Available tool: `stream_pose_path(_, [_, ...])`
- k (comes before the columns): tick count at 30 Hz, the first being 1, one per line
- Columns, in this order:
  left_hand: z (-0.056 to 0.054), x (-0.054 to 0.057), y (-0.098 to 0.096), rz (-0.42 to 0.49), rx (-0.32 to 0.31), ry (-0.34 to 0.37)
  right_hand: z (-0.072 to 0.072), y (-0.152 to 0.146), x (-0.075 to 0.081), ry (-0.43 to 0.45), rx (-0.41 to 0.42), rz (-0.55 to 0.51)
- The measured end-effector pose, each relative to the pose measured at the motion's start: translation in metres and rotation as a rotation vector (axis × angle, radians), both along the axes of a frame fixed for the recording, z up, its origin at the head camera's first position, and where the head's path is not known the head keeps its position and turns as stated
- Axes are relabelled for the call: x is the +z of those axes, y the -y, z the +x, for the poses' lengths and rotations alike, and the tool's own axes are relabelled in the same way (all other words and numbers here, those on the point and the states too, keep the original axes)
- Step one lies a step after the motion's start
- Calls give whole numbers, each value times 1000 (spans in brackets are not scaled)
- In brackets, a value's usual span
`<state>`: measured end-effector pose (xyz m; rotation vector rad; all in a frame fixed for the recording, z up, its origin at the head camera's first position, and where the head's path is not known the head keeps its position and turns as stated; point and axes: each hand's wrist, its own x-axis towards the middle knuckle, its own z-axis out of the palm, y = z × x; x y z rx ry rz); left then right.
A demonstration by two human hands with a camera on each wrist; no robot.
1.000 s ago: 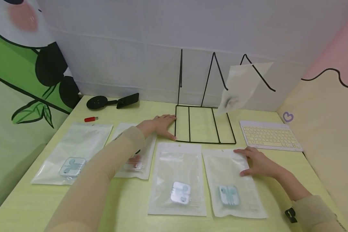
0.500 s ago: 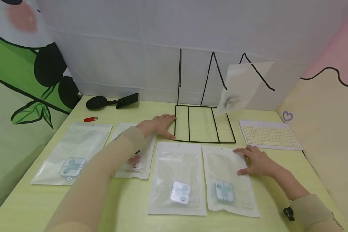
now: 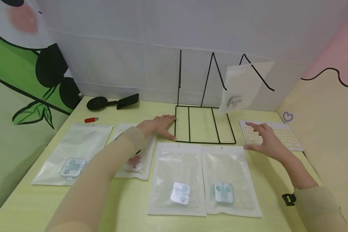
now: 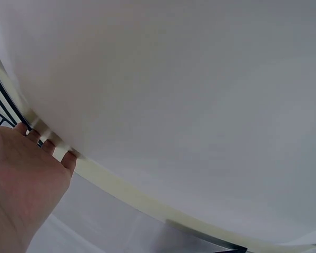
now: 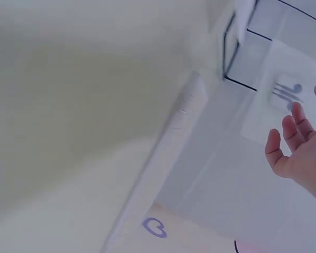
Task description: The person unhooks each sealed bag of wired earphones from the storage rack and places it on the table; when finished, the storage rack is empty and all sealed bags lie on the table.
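My left hand (image 3: pixel 163 125) lies with its fingers at the left edge of a black wire rack (image 3: pixel 189 125). Raised over the keyboard's left part in the head view, my right hand (image 3: pixel 264 140) holds nothing, its fingers spread loosely. Just below its thumb lies a frosted zip bag (image 3: pixel 235 170) with boxed wired earphones (image 3: pixel 224 192) inside. A similar earphone bag (image 3: pixel 177 167) lies beside it. One more bag (image 3: pixel 240 80) hangs from the rack's right hook (image 3: pixel 262 77), and the right wrist view shows the earphones inside it behind my fingers.
At left lie another earphone bag (image 3: pixel 81 138) and a bag (image 3: pixel 146 158) partly hidden by my left sleeve. A red USB stick (image 3: pixel 90 120) and a black round-headed item with a flat end (image 3: pixel 97 103) lie behind. A white keyboard (image 3: pixel 287 137) sits at right.
The right hand has let go of the front right bag and moved back over the keyboard. That bag slid slightly left and lies straighter beside its neighbour. The left hand has stayed put.
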<state>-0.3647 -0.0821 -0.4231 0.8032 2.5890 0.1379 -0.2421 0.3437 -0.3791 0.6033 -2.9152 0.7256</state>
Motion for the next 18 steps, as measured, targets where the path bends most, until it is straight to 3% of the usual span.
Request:
stream_pose_path(7, [0, 0, 0, 10, 1, 7, -31, -9, 32, -72, -119, -139])
stream_pose_path(13, [-1, -1, 0, 2, -2, 4, -56, -14, 53, -55, -161, -247])
stream_pose_path(18, [0, -1, 0, 8, 4, 7, -73, -17, 66, -31, -186, -396])
